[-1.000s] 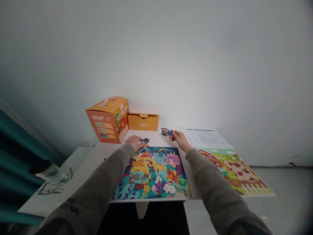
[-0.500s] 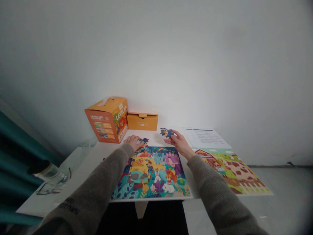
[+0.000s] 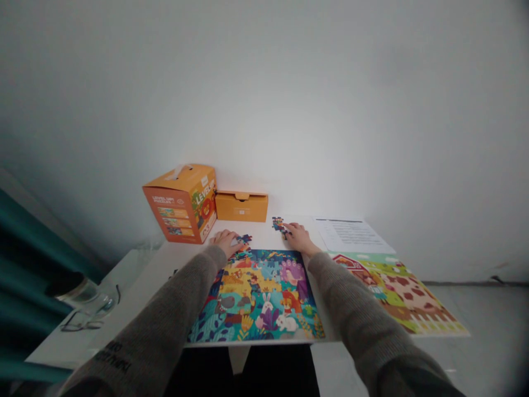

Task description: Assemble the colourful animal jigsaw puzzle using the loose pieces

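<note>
Grey sleeves reach out over the bench [image 3: 268,234], and we have the colourful animal puzzle [image 3: 266,300] flat in front of us, near the edge, probably so both arms can work across it. Our left hand [image 3: 225,242] bends its fingers against a small cluster of pieces [image 3: 244,239] by the puzzle's far left corner, seemingly to steady it; whether that grip pinches, we can't tell. Over on the right, our right hand [image 3: 297,238] lays curved fingers on dark loose pieces [image 3: 278,223] beyond the puzzle, thumb hidden, so how closed this grip is we can't say.

Back by the wall, likely out of our elbows' way, stand a low orange box [image 3: 243,208] and a carry box [image 3: 169,216] reading "LEVEL UP! PUZZLES". Text on the printed sheet [image 3: 353,232] is too small, and our sleeve lettering [image 3: 111,357] blurs.
</note>
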Tool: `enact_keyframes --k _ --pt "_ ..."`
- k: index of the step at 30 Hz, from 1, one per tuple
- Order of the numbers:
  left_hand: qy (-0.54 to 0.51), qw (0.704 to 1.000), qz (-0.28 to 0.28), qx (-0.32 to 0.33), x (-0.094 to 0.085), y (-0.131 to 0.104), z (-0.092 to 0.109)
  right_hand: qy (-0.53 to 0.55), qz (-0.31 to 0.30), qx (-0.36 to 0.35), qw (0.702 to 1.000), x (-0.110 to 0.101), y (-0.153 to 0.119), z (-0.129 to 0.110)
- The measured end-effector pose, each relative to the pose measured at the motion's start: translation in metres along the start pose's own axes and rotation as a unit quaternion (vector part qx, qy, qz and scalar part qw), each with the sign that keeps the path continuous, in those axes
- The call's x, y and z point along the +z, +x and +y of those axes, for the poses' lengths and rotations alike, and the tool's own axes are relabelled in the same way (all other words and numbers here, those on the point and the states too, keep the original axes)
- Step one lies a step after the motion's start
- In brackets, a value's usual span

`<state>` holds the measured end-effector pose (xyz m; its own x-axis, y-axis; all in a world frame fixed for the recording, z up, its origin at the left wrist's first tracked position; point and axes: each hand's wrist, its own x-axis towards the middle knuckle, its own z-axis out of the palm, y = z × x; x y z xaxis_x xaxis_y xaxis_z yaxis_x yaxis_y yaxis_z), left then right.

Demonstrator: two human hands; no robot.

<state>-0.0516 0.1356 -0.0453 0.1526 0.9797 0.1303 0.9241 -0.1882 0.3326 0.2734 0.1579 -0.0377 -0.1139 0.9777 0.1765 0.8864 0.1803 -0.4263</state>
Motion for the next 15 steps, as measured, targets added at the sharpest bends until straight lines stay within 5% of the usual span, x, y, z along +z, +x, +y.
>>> enact_keyframes --k 9,15 --pt "0.005 1.0 0.002 -0.002 -0.001 -0.001 0.002 -0.02 -0.089 -0.12 0.989 0.013 -0.001 -0.019" --pt "-0.01 1.0 0.005 0.006 -0.002 -0.001 -0.002 0.035 -0.021 -0.091 0.995 0.002 -0.005 -0.022"
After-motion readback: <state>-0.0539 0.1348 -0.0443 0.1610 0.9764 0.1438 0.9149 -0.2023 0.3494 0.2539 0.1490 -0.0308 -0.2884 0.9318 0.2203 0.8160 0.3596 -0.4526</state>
